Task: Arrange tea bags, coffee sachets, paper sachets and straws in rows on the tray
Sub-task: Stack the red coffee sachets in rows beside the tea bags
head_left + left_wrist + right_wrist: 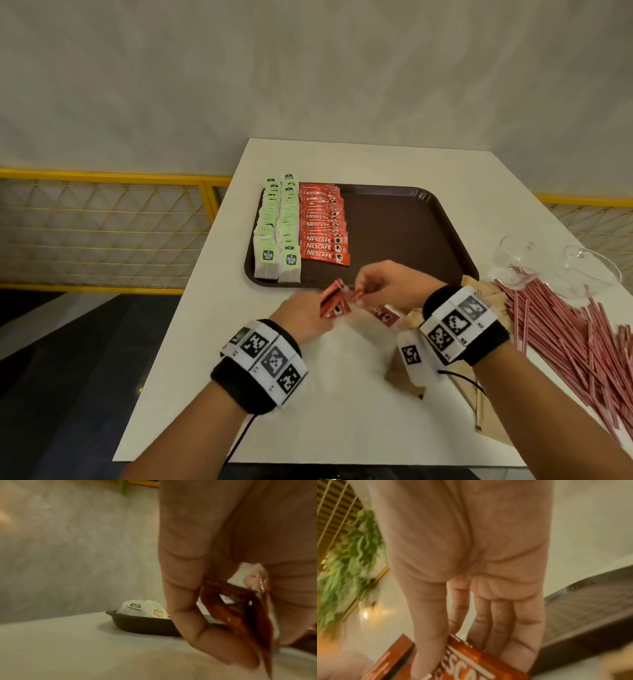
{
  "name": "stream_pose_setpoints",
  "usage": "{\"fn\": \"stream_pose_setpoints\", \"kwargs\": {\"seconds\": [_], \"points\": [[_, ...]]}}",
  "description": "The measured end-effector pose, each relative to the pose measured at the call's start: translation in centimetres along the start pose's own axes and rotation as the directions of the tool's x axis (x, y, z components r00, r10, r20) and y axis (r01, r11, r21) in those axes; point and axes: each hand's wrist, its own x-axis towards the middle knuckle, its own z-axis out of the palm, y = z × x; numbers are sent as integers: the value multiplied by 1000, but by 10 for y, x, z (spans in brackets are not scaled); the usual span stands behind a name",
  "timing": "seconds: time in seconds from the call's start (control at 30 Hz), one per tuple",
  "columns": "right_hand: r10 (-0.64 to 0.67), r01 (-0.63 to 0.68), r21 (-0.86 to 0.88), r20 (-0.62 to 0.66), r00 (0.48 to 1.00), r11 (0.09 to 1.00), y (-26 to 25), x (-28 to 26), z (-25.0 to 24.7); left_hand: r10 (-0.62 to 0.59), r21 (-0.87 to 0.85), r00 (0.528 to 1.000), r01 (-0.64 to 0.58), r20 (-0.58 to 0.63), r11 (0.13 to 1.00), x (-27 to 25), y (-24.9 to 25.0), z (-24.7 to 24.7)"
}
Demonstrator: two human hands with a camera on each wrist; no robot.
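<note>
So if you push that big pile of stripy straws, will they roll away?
Probably some. The straws look thin and round, so they would likely roll. They lie crisscrossed in a heap on the table, so many may snag. They look light and would scatter easily.

"NESCAFE CLASSIC" on coffee sachets (323, 226)

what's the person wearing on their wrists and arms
Both forearms are bare, with no sleeves. Each wrist carries a black padded band: the left wristband and the right wristband. Each is topped with white blocks printed with black-and-white square code markers. A thin black cable trails from the left band, and another from the right.
</note>
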Motion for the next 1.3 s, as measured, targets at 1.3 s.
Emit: {"fn": "stream_pose_setpoints", "kwargs": {"seconds": [1.3], "points": [[255,-251,44,-166,953,967,7,77,-29,-197,-982,978,-99,-66,-160,5,-46,-20]]}}
